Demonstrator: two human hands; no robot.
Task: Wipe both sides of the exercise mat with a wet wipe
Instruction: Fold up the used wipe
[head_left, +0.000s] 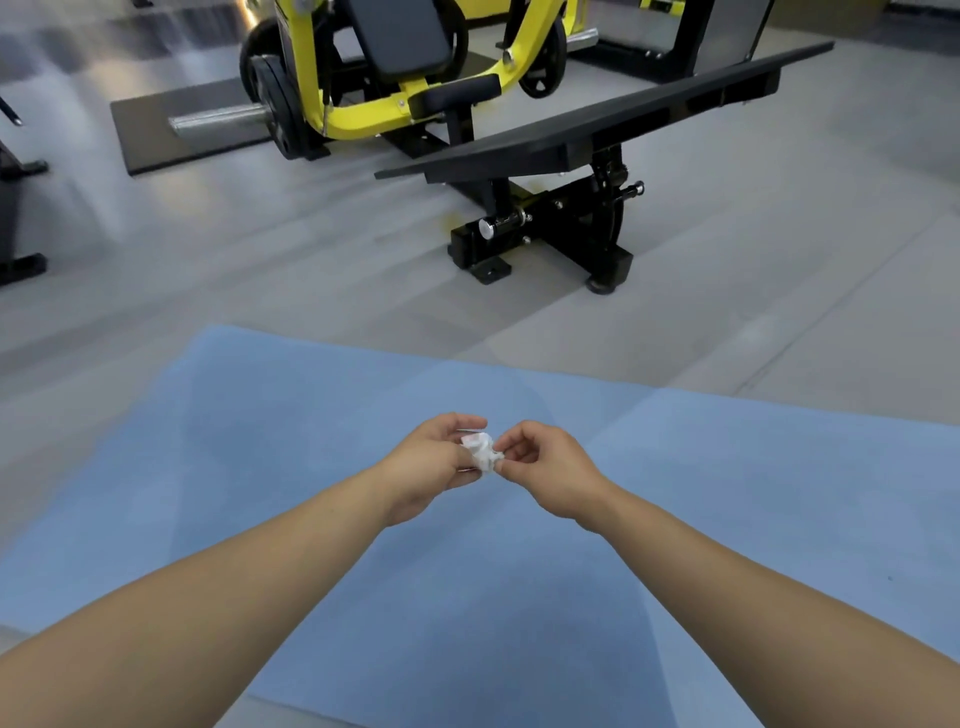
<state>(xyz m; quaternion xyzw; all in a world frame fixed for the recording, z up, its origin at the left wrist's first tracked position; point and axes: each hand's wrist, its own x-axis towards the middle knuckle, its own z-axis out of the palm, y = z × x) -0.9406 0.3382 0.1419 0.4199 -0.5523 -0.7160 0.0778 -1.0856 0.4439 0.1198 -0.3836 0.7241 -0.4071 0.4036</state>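
Note:
A blue exercise mat (291, 447) lies flat on the grey gym floor and fills the lower half of the view. Both my arms reach out over its middle. A small crumpled white wet wipe (482, 451) sits between my hands, held above the mat. My left hand (428, 467) grips the wipe with curled fingers. My right hand (545, 467) pinches the wipe's right edge between thumb and fingertips. Part of the wipe is hidden inside my left hand.
A black bench (597, 135) on a black base stands just beyond the mat's far edge. Behind it is a yellow weight machine (363, 109) on a dark floor pad. Dark equipment feet (21, 267) show at the far left.

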